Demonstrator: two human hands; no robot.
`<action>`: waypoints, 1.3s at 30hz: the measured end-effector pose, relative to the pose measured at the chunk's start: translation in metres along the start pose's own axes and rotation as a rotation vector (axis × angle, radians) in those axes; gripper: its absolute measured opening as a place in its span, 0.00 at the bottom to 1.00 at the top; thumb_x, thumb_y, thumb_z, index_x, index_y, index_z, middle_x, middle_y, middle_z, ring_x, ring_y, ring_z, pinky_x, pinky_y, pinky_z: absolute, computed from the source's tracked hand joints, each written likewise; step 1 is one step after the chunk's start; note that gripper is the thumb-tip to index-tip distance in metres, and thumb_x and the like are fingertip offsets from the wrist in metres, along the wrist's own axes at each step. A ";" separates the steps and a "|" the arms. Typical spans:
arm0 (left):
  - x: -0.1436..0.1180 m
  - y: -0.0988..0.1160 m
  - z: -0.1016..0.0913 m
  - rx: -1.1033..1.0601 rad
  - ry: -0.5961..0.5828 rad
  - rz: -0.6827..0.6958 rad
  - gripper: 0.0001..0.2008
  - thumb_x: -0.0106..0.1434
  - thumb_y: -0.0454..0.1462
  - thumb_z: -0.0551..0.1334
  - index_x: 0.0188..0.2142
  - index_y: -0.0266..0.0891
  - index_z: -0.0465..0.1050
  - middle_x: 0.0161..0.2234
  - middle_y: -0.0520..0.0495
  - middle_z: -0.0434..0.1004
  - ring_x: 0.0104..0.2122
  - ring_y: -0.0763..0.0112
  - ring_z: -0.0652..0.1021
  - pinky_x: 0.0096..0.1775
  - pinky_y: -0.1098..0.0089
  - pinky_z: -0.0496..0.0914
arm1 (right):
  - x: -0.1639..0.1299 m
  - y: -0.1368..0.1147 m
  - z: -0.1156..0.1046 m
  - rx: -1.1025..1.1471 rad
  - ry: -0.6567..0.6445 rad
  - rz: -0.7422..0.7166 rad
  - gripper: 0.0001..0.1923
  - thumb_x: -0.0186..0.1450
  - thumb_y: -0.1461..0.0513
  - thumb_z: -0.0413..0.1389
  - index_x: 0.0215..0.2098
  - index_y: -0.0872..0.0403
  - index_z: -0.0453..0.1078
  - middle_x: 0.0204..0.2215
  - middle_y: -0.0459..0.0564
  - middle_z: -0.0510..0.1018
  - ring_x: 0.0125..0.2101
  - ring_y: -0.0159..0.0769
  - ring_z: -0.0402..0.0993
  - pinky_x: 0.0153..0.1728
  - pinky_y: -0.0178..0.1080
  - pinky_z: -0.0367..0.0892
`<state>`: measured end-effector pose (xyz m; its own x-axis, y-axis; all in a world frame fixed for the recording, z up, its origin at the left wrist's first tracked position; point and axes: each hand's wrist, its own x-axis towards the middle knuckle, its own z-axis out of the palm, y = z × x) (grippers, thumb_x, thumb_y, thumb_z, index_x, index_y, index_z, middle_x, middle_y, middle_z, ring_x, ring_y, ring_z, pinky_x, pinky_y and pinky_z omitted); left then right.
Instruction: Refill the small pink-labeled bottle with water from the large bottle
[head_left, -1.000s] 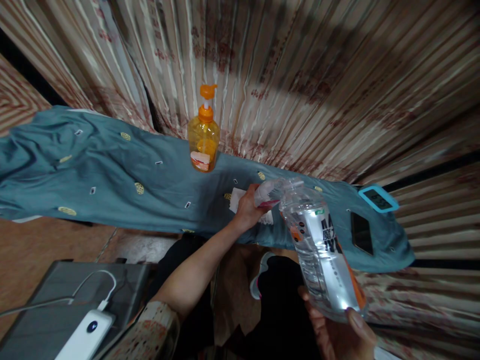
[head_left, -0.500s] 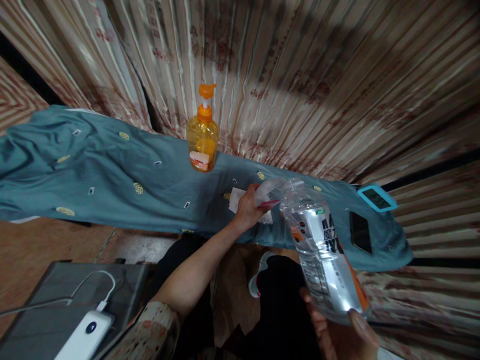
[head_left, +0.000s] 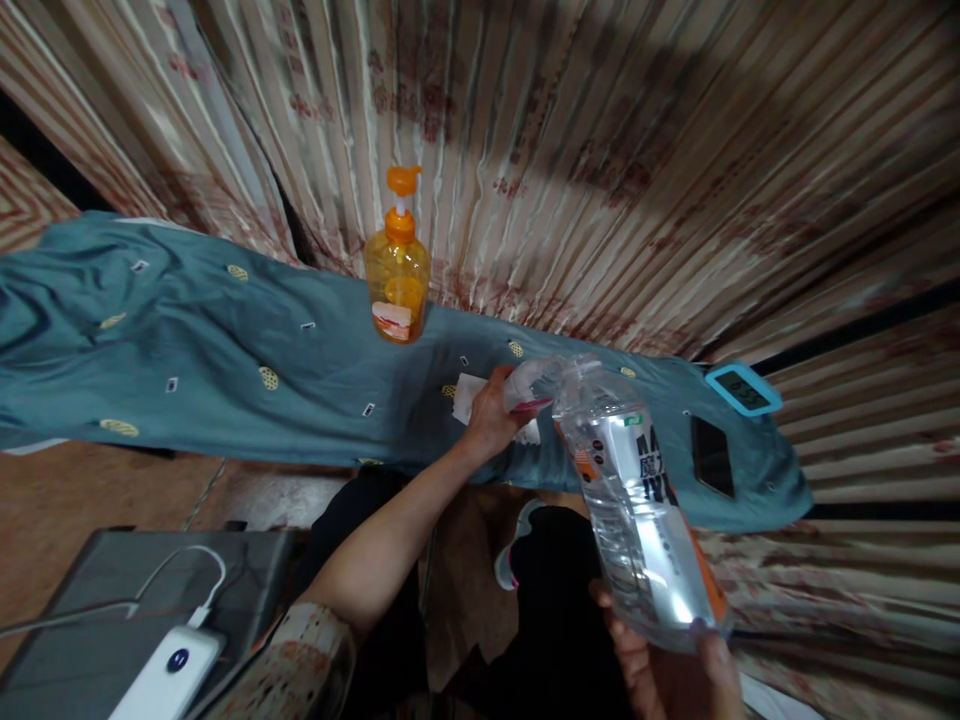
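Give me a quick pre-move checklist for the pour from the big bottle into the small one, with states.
1. Right hand grips the large clear bottle at its base: ok.
2. Left hand holds the small container: ok.
3. Large bottle's mouth meets the small container's opening: cannot tell, blurred.
4. White tissue lies under the left hand on the blue cloth: ok.
5. Black phone lies apart from the bottles' mouths: ok.
6. Orange pump bottle upright, apart from the hands: ok.
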<state>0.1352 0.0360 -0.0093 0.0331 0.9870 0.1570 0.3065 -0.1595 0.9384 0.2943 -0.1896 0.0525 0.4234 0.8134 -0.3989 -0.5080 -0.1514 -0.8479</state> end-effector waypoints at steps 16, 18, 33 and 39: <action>0.001 -0.004 0.002 -0.029 -0.007 0.029 0.27 0.51 0.35 0.70 0.49 0.35 0.63 0.42 0.42 0.77 0.42 0.57 0.78 0.44 0.61 0.72 | -0.012 0.000 0.014 0.019 -0.141 -0.012 0.32 0.54 0.48 0.67 0.56 0.36 0.68 0.46 0.46 0.81 0.37 0.43 0.81 0.33 0.37 0.79; 0.001 -0.005 0.002 -0.035 -0.003 0.039 0.27 0.51 0.35 0.70 0.49 0.36 0.63 0.42 0.43 0.77 0.42 0.58 0.78 0.44 0.61 0.72 | -0.012 0.000 0.014 0.003 -0.154 -0.019 0.30 0.55 0.48 0.66 0.56 0.36 0.68 0.46 0.45 0.81 0.37 0.41 0.81 0.34 0.36 0.78; 0.002 -0.004 0.002 -0.066 0.010 0.028 0.26 0.50 0.33 0.70 0.47 0.36 0.64 0.41 0.44 0.77 0.42 0.59 0.78 0.45 0.61 0.73 | -0.008 0.006 -0.004 -0.141 -0.098 -0.078 0.31 0.58 0.44 0.62 0.58 0.36 0.66 0.48 0.51 0.80 0.38 0.51 0.80 0.34 0.53 0.78; 0.002 -0.005 0.003 -0.045 0.009 0.031 0.27 0.50 0.33 0.70 0.49 0.35 0.63 0.42 0.43 0.77 0.43 0.58 0.78 0.44 0.61 0.72 | -0.011 0.004 0.000 -0.121 -0.069 -0.063 0.32 0.55 0.44 0.65 0.56 0.36 0.68 0.46 0.51 0.80 0.38 0.54 0.80 0.34 0.56 0.77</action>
<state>0.1371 0.0384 -0.0144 0.0333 0.9815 0.1886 0.2628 -0.1906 0.9458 0.2872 -0.1990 0.0537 0.3967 0.8598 -0.3216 -0.3864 -0.1614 -0.9081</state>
